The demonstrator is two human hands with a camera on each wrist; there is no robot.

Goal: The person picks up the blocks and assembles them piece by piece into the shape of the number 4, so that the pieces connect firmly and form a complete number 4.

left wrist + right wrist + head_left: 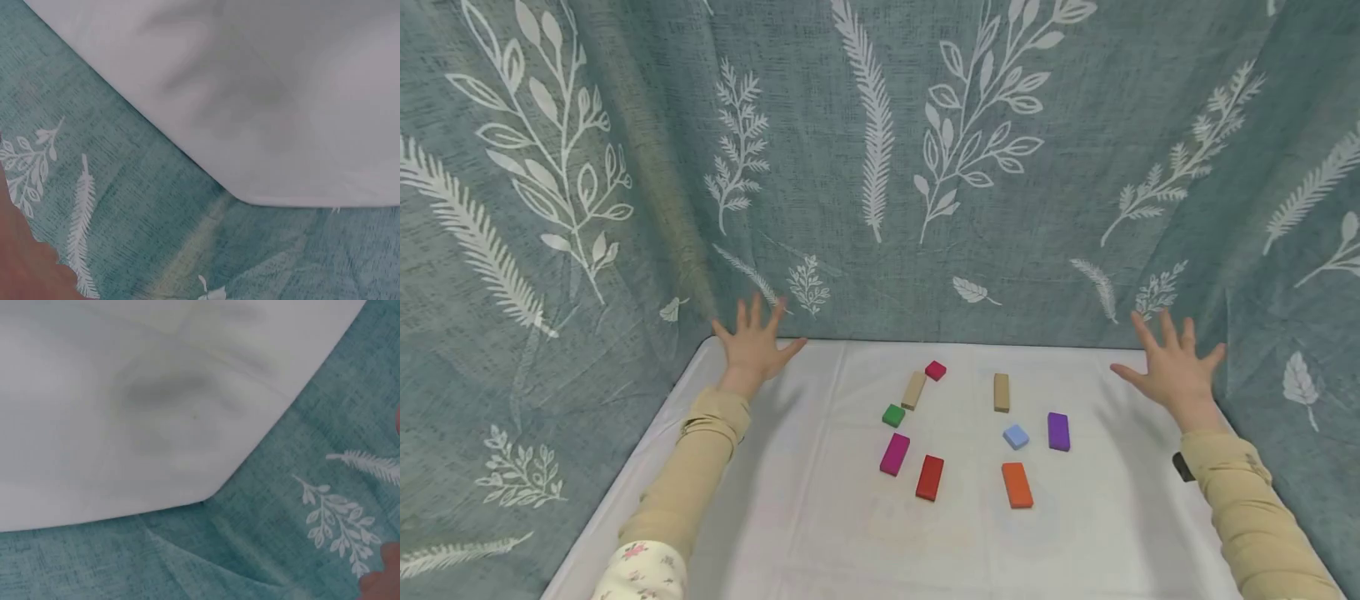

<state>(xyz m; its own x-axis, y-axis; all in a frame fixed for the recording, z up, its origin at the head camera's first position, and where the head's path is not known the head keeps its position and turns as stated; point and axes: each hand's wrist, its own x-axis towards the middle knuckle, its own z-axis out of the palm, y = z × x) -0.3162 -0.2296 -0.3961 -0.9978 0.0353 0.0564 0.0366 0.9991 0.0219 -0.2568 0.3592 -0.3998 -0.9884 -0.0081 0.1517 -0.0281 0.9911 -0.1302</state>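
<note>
Fingers spread wide, my left hand is raised over the far left corner of the white table and holds nothing. On the opposite side my right hand is likewise spread, empty, over the far right corner. Between them lie small blocks: crimson, tan, green, magenta, red, a second tan one, light blue, purple and orange. Neither hand touches a block. The wrist views show only a bit of each hand at the edge.
A white cloth covers the table. Teal curtains with white leaf prints hang behind it and along both sides. In the wrist views, shadows of the hands fall on the cloth near its corners.
</note>
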